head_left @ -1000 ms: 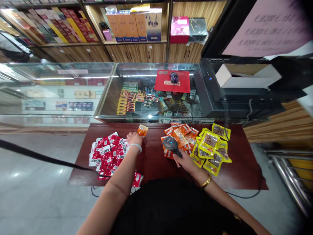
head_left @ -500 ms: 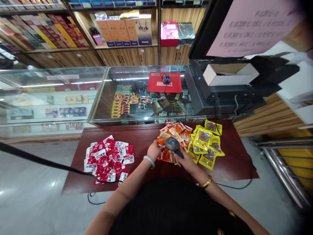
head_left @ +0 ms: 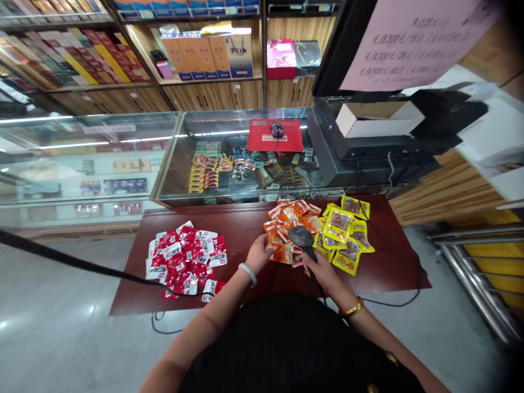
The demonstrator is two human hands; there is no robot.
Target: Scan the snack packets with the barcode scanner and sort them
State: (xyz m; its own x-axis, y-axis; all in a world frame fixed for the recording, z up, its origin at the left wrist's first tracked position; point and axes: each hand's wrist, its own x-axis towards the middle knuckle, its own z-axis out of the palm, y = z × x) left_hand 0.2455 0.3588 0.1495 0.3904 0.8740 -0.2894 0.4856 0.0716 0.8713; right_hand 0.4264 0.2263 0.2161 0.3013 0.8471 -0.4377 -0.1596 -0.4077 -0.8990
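Observation:
My right hand [head_left: 323,267] is closed round the handle of a grey barcode scanner [head_left: 302,238], which is held over a heap of orange snack packets [head_left: 291,224] on a dark red table [head_left: 393,267]. My left hand [head_left: 258,252] reaches into the left edge of that orange heap, fingers pinching an orange packet [head_left: 282,253]. A pile of yellow snack packets [head_left: 346,234] lies just right of the orange ones. A pile of red snack packets [head_left: 186,259] lies at the table's left.
A glass display counter [head_left: 229,158] stands behind the table, with a red mouse pad [head_left: 262,143] and mouse [head_left: 277,129] on top. A black monitor and printer [head_left: 368,147] sit at the right. Shelves of boxed goods [head_left: 213,49] line the back wall. A black cable [head_left: 82,265] crosses the left.
My left hand went from the table's middle, where it held one orange packet, over to the orange heap and now grips a packet there. The scanner stayed over the heap.

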